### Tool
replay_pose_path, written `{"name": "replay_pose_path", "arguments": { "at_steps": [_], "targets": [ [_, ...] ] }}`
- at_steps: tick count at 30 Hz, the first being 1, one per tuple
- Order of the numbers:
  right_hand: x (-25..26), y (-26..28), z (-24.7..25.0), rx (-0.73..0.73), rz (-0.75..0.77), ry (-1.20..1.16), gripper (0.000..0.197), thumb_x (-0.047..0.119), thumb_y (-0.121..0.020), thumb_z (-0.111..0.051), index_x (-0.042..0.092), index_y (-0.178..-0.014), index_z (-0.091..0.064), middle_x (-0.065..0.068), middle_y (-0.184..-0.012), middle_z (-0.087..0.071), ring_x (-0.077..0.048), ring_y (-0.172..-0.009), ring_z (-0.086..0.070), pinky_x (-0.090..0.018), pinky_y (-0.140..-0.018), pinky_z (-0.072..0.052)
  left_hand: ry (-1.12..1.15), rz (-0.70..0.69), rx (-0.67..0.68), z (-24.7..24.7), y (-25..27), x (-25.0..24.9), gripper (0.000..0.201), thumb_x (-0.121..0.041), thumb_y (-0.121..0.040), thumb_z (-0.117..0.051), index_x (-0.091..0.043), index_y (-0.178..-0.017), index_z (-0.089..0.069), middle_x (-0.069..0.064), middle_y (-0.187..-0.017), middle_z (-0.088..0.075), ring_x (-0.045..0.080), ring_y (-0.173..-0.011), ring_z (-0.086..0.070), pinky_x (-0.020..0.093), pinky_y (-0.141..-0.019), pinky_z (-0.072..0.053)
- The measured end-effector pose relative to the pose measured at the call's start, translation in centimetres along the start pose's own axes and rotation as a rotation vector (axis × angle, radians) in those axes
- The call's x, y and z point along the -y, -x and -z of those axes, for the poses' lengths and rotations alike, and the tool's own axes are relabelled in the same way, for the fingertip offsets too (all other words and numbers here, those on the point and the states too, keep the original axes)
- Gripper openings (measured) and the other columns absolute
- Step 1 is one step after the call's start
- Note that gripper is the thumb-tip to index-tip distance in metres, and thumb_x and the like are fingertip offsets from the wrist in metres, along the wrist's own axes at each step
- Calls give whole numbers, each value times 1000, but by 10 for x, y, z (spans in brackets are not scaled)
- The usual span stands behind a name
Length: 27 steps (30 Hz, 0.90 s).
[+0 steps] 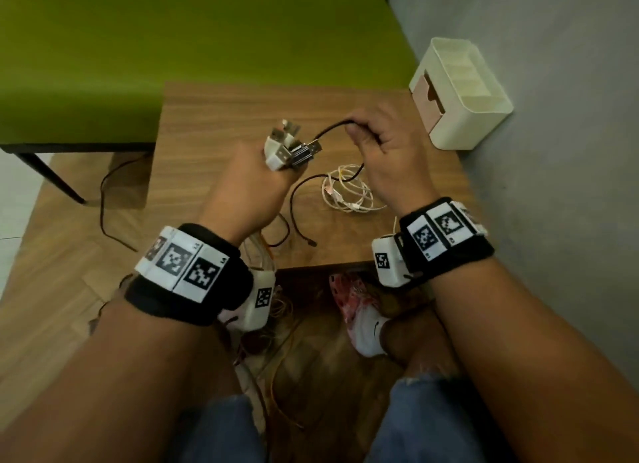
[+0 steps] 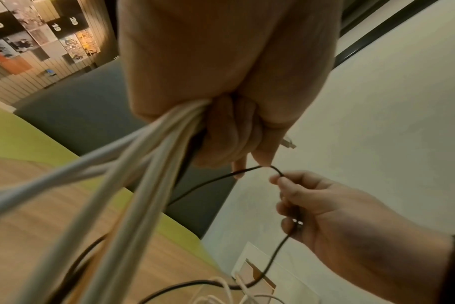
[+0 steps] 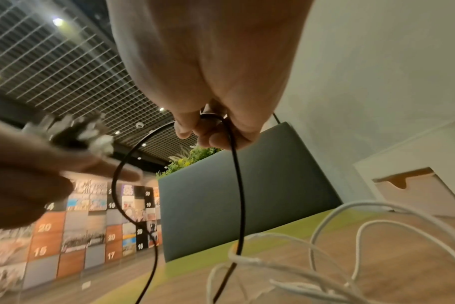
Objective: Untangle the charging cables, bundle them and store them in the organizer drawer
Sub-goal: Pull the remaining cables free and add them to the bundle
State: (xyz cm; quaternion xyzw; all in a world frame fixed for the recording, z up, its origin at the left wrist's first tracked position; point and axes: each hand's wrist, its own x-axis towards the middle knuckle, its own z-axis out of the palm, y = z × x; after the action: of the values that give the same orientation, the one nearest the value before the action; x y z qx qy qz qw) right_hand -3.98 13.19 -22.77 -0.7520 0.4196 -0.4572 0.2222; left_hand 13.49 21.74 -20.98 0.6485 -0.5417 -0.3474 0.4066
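Observation:
My left hand is raised over the wooden table and grips a bunch of charging cables, their USB plugs sticking up out of the fist. White cables hang down from that fist in the left wrist view. My right hand pinches a thin black cable that runs from the plug bunch and loops down to the table. A loose coil of white cable lies on the table under the right hand. The cream organizer with its beige drawer stands at the table's far right corner.
A green bench runs behind the table. A grey wall closes the right side. More cables trail over the table's near edge towards the floor. My knees and a white sock are below the table.

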Motion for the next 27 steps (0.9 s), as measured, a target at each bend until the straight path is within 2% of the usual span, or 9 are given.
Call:
{"name": "replay_pose_path", "arguments": {
  "at_steps": [3, 7, 9, 11, 14, 17, 21, 25, 27],
  "targets": [
    [9, 6, -3, 17, 61, 19, 18, 13, -95, -59, 4, -107, -70, 1, -93, -60, -9, -85, -58, -18, -76, -47, -36, -1, 17, -8, -1, -16, 15, -26, -91, -65, -17, -79, -66, -3, -63, -59, 5, -50, -47, 21, -49, -36],
    [11, 16, 2, 23, -54, 5, 21, 17, -97, -58, 7, -116, -57, 14, -93, -55, 8, -82, -54, -9, -72, -42, 66, -121, -136, -6, -6, -24, 12, -16, -86, -67, -24, -77, -68, -1, -75, -68, 20, -70, -63, 36, -62, -44],
    [0, 20, 4, 74, -180, 24, 19, 20, -98, -58, 12, -115, -58, 17, -93, -57, 12, -82, -55, -9, -73, -44, 163, -150, -154, -1, -4, -23, 20, -13, -84, -65, -28, -72, -66, -11, -64, -62, 9, -53, -54, 30, -51, -37],
    [-10, 20, 6, 68, -348, -43, 6, 22, -97, -59, 22, -103, -60, 15, -90, -61, 6, -82, -60, -20, -80, -52, 239, -121, -146, 5, -4, -19, 21, -14, -85, -63, -28, -70, -65, -16, -53, -55, -1, -44, -44, 25, -48, -30],
    [-7, 11, 11, -14, -434, -203, 15, 19, -96, -61, 33, -91, -58, 12, -86, -65, -9, -87, -66, -37, -89, -57, 131, -78, -160, 7, -3, -10, 18, -12, -87, -65, -23, -73, -67, -19, -47, -54, -3, -43, -45, 18, -47, -31],
    [5, 7, 15, -4, -348, -244, 22, 12, -92, -66, 33, -91, -59, 11, -91, -64, -7, -91, -65, -27, -86, -55, 77, -25, -184, 4, -1, 0, 13, -12, -90, -65, -20, -80, -69, -20, -60, -60, -11, -53, -54, 6, -48, -35],
    [18, 9, 25, 43, -200, -268, 30, 3, -85, -69, 29, -98, -62, -1, -101, -67, -13, -100, -65, -30, -92, -54, 30, 19, -201, 3, 1, 10, 10, -16, -90, -65, -19, -83, -71, -18, -62, -60, -9, -52, -52, 10, -47, -36],
    [26, 8, 39, 22, 45, -54, 14, 9, -86, -68, 12, -99, -72, -4, -98, -63, -14, -93, -62, -26, -84, -52, -21, -19, -183, 4, 7, 7, 10, -20, -90, -66, -11, -85, -68, -4, -73, -63, -1, -59, -53, 9, -50, -36],
    [27, 8, 43, -28, 144, 49, 16, 12, -88, -68, 7, -101, -75, -4, -92, -63, -14, -88, -62, -26, -78, -52, -14, -42, -153, 6, 14, 0, 4, -21, -89, -69, -20, -89, -65, -10, -75, -62, -8, -59, -54, 7, -52, -38]
  ]
}}
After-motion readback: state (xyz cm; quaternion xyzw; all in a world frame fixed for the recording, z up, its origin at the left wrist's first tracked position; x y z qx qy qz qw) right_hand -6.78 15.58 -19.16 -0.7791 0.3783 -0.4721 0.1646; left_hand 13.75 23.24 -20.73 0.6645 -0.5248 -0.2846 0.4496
